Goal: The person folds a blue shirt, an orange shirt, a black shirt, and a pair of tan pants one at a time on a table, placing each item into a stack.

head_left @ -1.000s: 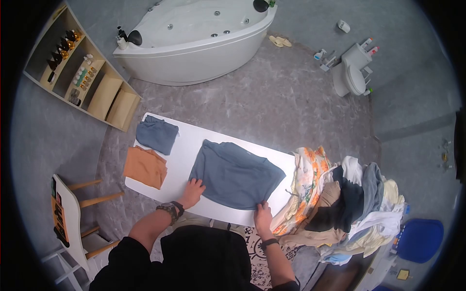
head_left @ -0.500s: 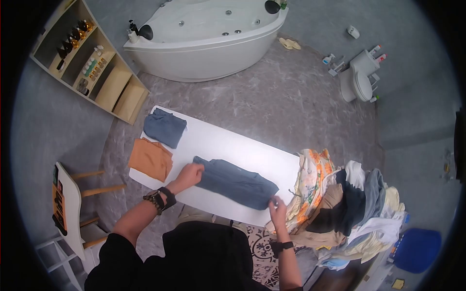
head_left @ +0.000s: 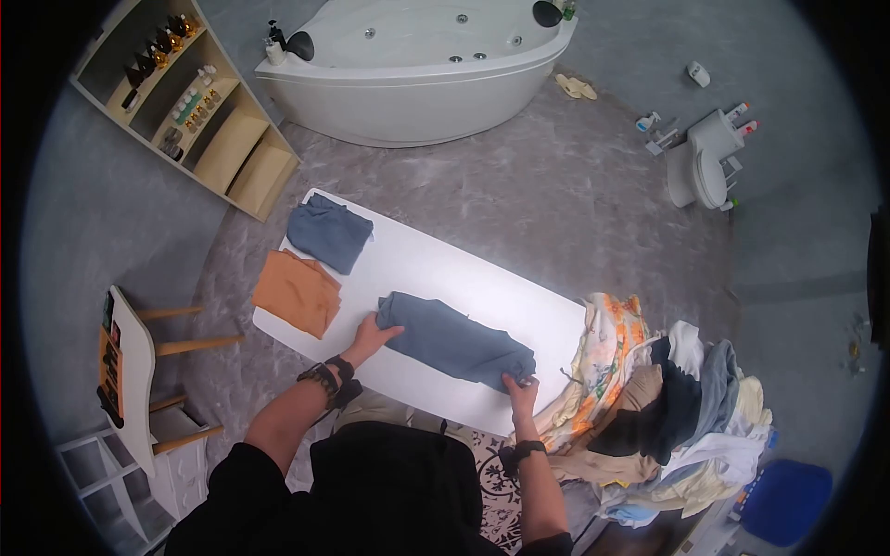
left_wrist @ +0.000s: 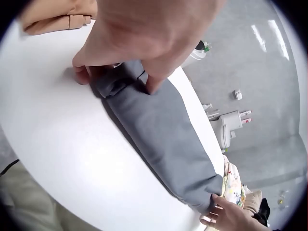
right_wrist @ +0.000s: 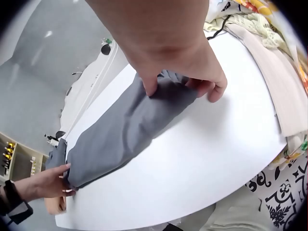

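A blue-grey garment (head_left: 454, 338), folded into a long narrow strip, lies along the white table (head_left: 482, 287). At its left end my left hand (head_left: 373, 335) grips the cloth, thumb on top and fingers at the end edge. The right end is pinched by my right hand (head_left: 521, 391); in the right wrist view the thumb presses on the garment (right_wrist: 113, 134) with the fingers curled round the end. The left wrist view shows a dark fold opening near the left hand's thumb.
An orange folded garment (head_left: 297, 292) and another blue-grey folded one (head_left: 329, 232) lie at the table's left end. A heap of mixed clothes (head_left: 667, 417) covers the right end, a floral cloth (head_left: 612, 343) nearest. A chair (head_left: 139, 371) stands at the left.
The blue-grey garment, spread wide at first, was folded over lengthwise into a strip. Both hands then closed on its two ends. The head view has shifted a little.
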Tool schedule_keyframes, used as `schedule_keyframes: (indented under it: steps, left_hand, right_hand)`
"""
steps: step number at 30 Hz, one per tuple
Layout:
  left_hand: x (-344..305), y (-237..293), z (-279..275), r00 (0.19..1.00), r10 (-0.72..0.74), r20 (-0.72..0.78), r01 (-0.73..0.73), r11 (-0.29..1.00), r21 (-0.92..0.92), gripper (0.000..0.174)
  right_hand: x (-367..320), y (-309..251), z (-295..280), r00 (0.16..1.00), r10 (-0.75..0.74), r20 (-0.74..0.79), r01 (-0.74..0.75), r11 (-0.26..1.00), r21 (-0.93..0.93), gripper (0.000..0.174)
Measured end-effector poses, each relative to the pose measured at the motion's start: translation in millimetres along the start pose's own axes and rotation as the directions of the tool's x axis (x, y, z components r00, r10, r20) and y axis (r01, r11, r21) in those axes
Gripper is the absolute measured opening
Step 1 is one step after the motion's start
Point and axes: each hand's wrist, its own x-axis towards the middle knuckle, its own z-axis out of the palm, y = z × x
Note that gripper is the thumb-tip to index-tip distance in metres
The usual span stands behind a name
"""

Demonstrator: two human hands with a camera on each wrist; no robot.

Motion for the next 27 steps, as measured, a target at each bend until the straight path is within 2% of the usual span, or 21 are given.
schedule_keyframes:
  steps: [1, 2, 3, 5, 6, 7, 8, 9, 11, 13, 14, 15, 16, 19, 20, 21, 22, 23, 25, 27]
  left_hand:
    - [0.3, 7.4, -1.9, 0.991, 0.004, 0.132, 0.003, 0.999, -0.053, 0.061]
    - [-4.8, 19.7, -3.2, 0.992, 0.004, 0.129, 0.003, 0.999, -0.054, 0.061]
    - [-12.7, 34.6, -4.9, 0.992, 0.011, 0.129, -0.003, 0.998, -0.059, 0.054]
    - [-12.5, 35.0, -2.0, 0.992, 0.017, 0.125, -0.009, 0.998, -0.067, 0.048]
    - [-9.5, 25.8, 4.2, 0.976, 0.068, 0.208, -0.024, 0.978, -0.205, 0.046]
    - [-9.0, 17.8, 8.2, 0.951, 0.127, 0.281, -0.025, 0.940, -0.340, 0.044]
    - [-11.2, 16.1, 8.8, 0.953, 0.124, 0.277, -0.023, 0.939, -0.343, 0.044]
    - [-12.9, 15.1, 10.6, 0.937, 0.123, 0.326, -0.022, 0.955, -0.296, 0.046]
    - [-17.8, 22.0, 14.5, 0.921, 0.119, 0.372, -0.024, 0.968, -0.251, 0.049]
    - [-29.6, 39.1, 17.4, 0.889, -0.189, 0.416, 0.353, 0.862, -0.363, 0.054]
    - [-29.6, 40.4, 18.4, 0.889, -0.187, 0.419, 0.352, 0.863, -0.362, 0.054]
    - [-30.1, 40.3, 19.5, 0.845, -0.148, 0.514, 0.440, 0.738, -0.511, 0.059]
    - [-30.4, 41.1, 19.1, 0.800, -0.088, 0.594, 0.527, 0.578, -0.624, 0.064]
    - [-30.3, 42.9, 14.5, 0.816, -0.093, 0.571, 0.501, 0.607, -0.617, 0.069]
    - [-33.6, 51.1, 10.9, 0.817, -0.092, 0.569, 0.500, 0.603, -0.621, 0.069]
    - [-36.2, 60.6, 8.5, 0.833, -0.102, 0.543, 0.430, 0.738, -0.520, 0.067]
    - [-37.0, 68.4, 7.0, 0.850, -0.108, 0.516, 0.349, 0.849, -0.397, 0.065]
    - [-28.2, 55.1, 17.6, 0.854, -0.106, 0.510, 0.345, 0.848, -0.402, 0.065]
    - [-5.7, 9.9, 36.8, 0.873, 0.108, 0.475, 0.096, 0.918, -0.385, 0.064]
    - [-11.3, 23.7, 37.0, 0.921, 0.155, 0.356, 0.004, 0.914, -0.407, 0.064]
  right_hand:
    - [3.6, -2.8, -1.3, 0.992, 0.056, 0.113, -0.061, 0.997, 0.041, 0.045]
    - [6.8, -5.6, -1.2, 0.968, 0.105, 0.227, -0.124, 0.990, 0.073, 0.039]
    - [5.6, -11.1, -0.3, 0.968, 0.103, 0.229, -0.122, 0.990, 0.072, 0.039]
    - [-2.8, -30.2, -2.6, 0.984, 0.039, 0.172, -0.076, 0.974, 0.215, 0.033]
    - [-6.4, -41.0, -4.7, 0.984, 0.036, 0.176, -0.074, 0.975, 0.211, 0.033]
    - [-10.7, -53.0, -7.3, 0.988, -0.091, 0.127, 0.066, 0.980, 0.188, 0.035]
    - [-14.7, -65.4, -8.6, 0.972, -0.219, 0.082, 0.205, 0.966, 0.159, 0.037]
    - [-19.7, -77.3, -4.9, 0.971, -0.221, 0.088, 0.205, 0.966, 0.156, 0.037]
    - [-38.2, -105.4, 15.2, 0.930, -0.357, 0.089, 0.329, 0.916, 0.230, 0.043]
    - [-80.6, -148.1, 46.0, 0.870, -0.277, 0.408, 0.191, 0.952, 0.240, 0.045]
    - [-97.7, -163.1, 56.9, 0.780, -0.335, 0.528, 0.307, 0.941, 0.144, 0.045]
    - [-107.2, -171.1, 63.7, 0.672, -0.364, 0.645, 0.428, 0.902, 0.063, 0.046]
    - [-108.2, -168.7, 65.9, 0.672, -0.365, 0.644, 0.429, 0.901, 0.063, 0.046]
    - [-109.6, -154.1, 66.7, 0.637, -0.375, 0.673, 0.485, 0.874, 0.028, 0.044]
    - [-105.1, -145.9, 63.6, 0.674, -0.355, 0.647, 0.483, 0.875, -0.023, 0.043]
    - [-101.2, -137.8, 59.5, 0.710, -0.338, 0.618, 0.480, 0.874, -0.073, 0.043]
    - [-100.2, -131.1, 55.3, 0.707, -0.340, 0.620, 0.484, 0.872, -0.073, 0.043]
    - [-100.2, -124.6, 51.0, 0.744, -0.314, 0.589, 0.455, 0.885, -0.102, 0.041]
    - [-98.6, -109.2, 43.9, 0.780, -0.314, 0.542, 0.420, 0.904, -0.080, 0.037]
    - [-96.1, -87.5, 35.4, 0.805, -0.297, 0.513, 0.347, 0.938, -0.001, 0.033]
